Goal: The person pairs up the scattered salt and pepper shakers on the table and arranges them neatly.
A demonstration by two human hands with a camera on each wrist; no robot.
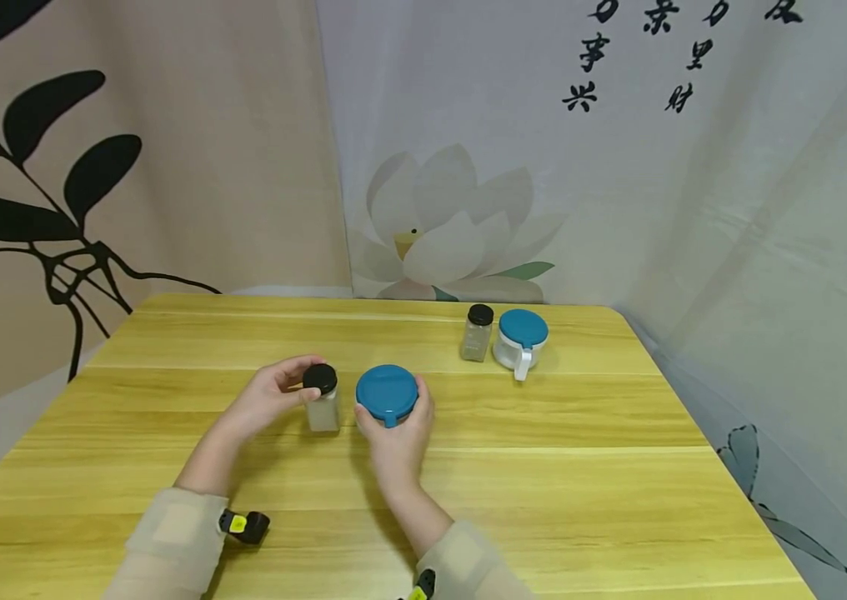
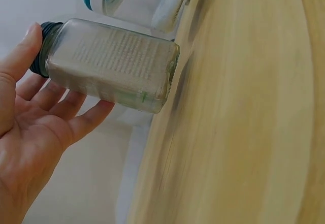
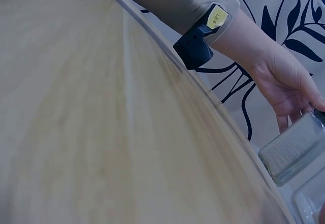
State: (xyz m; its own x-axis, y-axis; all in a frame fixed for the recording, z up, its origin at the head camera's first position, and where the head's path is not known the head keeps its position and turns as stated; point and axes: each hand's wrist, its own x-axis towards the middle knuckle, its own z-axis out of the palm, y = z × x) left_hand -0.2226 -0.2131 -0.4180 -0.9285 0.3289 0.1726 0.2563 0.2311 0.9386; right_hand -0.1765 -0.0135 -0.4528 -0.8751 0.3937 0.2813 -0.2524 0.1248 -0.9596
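Note:
My left hand (image 1: pixel 269 392) holds a clear glass seasoning jar (image 1: pixel 323 412) by its black cap (image 1: pixel 320 378). In the left wrist view the thumb presses the cap and the fingers run along the far side of the jar (image 2: pixel 111 64), which has pale contents and a ribbed wall. Just to the right, my right hand (image 1: pixel 403 437) grips a round glass pot with a blue lid (image 1: pixel 387 392), thumb and fingers on opposite sides. Part of this glass pot (image 2: pixel 142 0) shows at the top of the left wrist view, and the right hand is mostly hidden in its own wrist view.
Toward the back right of the wooden table (image 1: pixel 581 500) stand another black-capped jar (image 1: pixel 477 337) and a second blue-lidded pot (image 1: pixel 520 342) with its handle facing the front. A printed curtain (image 1: pixel 243 167) hangs behind the table's far edge.

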